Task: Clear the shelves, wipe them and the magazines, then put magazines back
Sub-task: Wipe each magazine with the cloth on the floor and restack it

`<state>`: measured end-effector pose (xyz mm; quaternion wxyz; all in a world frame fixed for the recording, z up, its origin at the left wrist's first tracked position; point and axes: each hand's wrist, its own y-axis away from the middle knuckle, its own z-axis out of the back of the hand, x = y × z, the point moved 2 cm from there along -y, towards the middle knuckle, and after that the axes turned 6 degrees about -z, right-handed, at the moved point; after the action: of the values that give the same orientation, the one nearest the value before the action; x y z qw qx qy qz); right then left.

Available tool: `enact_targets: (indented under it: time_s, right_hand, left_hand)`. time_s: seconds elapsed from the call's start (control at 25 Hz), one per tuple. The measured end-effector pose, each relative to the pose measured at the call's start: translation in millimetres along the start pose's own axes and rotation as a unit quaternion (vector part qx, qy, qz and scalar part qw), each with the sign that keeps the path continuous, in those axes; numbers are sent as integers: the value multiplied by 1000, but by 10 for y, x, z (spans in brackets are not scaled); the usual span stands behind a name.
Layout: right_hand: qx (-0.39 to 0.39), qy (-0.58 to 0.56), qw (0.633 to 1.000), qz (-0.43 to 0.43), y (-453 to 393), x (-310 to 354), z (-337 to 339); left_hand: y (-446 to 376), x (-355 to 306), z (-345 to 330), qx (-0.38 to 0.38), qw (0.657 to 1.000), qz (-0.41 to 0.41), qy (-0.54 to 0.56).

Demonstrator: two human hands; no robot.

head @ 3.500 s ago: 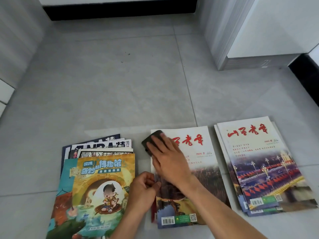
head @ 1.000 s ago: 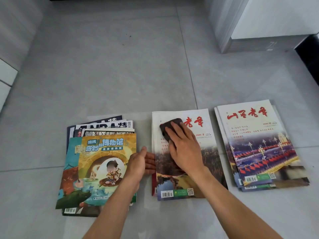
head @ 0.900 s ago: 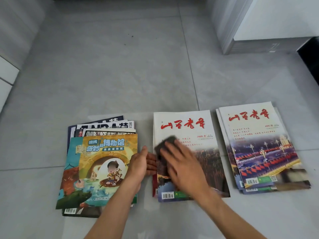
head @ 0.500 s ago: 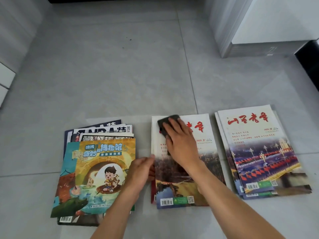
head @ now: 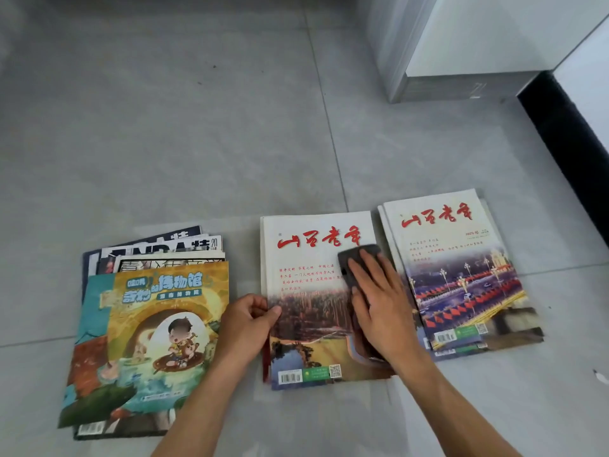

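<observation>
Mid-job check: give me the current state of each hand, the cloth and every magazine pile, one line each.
Left hand: pinches the middle magazine's left edge.
Right hand: flat, pressing the cloth down.
Dark cloth: on the middle magazine's cover, under the fingers.
Middle magazine: closed, flat, topping its pile.
Left pile: fanned, closed, untouched.
Right pile: closed, stacked, untouched.

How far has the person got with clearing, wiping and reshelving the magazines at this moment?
Done: clearing, since three magazine piles lie on the floor. In hand: the right hand presses a dark cloth on the middle magazine while the left hand pinches its edge. Left: reshelving; which piles are wiped cannot be told.
</observation>
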<state>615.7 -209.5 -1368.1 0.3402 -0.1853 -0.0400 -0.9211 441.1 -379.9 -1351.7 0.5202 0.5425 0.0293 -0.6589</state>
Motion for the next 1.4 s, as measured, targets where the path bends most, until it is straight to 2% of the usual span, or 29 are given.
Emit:
enact_targets:
  time_s: [0.16, 0.24, 0.32, 0.4, 0.44, 0.52, 0.56, 0.6, 0.64, 0.72, 0.8, 0.88, 0.96, 1.04, 1.08, 1.12, 1.16, 1.2, 1.24, 1.28, 1.32, 1.4]
  right_hand:
    - [29, 7, 999, 40, 1230, 361, -91]
    - [50, -6, 997, 59, 1278, 776, -310]
    - [77, -2, 990, 122, 1075, 1040, -339]
    - [82, 27, 984, 159, 938, 785, -258]
    - [72, 34, 988, 136, 903, 548, -167]
    - [32, 38, 999, 11, 908, 173, 13]
    - [23, 43, 998, -40, 927, 145, 4]
    - [19, 56, 997, -54, 956, 225, -79]
    - [18, 56, 998, -33, 991, 406, -168]
    - [32, 36, 996, 75, 1019, 791, -324]
    - [62, 23, 984, 163, 876, 887, -332]
    - [65, 20, 981, 181, 586, 737, -260]
    - [43, 17, 992, 114, 184, 516, -213]
    - [-1, 0, 1000, -22, -280, 431, -156]
    - [-11, -11, 998, -64, -458, 504, -184]
    - [-2, -20, 998, -62, -579, 677, -246]
    - [22, -24, 999, -6, -633, 870, -336]
    - [55, -21, 995, 85, -618, 1052, -414]
    - [86, -17, 981, 175, -574, 1165, -468]
    - [106, -17, 968, 225, -556, 1169, -474]
    - [105, -28, 968, 226, -567, 1082, -447]
    - [76, -35, 990, 116, -517, 803, -334]
  left_hand:
    - [9, -16, -5, 4, 1000, -1, 4]
    - [-6, -12, -4, 4, 1000, 0, 20]
    - [9, -29, 23, 6, 999, 2, 33]
    - [22, -50, 60, 16, 999, 12, 41]
    - [29, -50, 67, 22, 999, 17, 45]
    - [38, -37, 46, 29, 998, 25, 43]
    - [37, -31, 35, 26, 999, 27, 39]
    - [29, -23, 22, 25, 999, 29, 36]
    - [25, -23, 7, 25, 999, 30, 36]
    - [23, -35, -12, 25, 999, 25, 37]
    - [34, -22, -10, 18, 999, 18, 40]
    - [41, -7, 7, 19, 998, 18, 65]
    - [50, 9, 3, 22, 997, 12, 72]
    - [71, -8, -27, 27, 998, -1, 60]
    - [82, -19, -47, 26, 999, -8, 46]
    - [80, -16, -57, 18, 999, -16, 34]
    - [80, -12, -61, 13, 999, -20, 29]
    - [78, 1, -65, 9, 999, -23, 28]
    - [79, 5, -64, 6, 999, -24, 29]
    - [81, 7, -60, 5, 999, -27, 32]
    - [98, 8, -47, 3, 999, -28, 39]
    - [153, -51, -39, 6, 994, -30, 101]
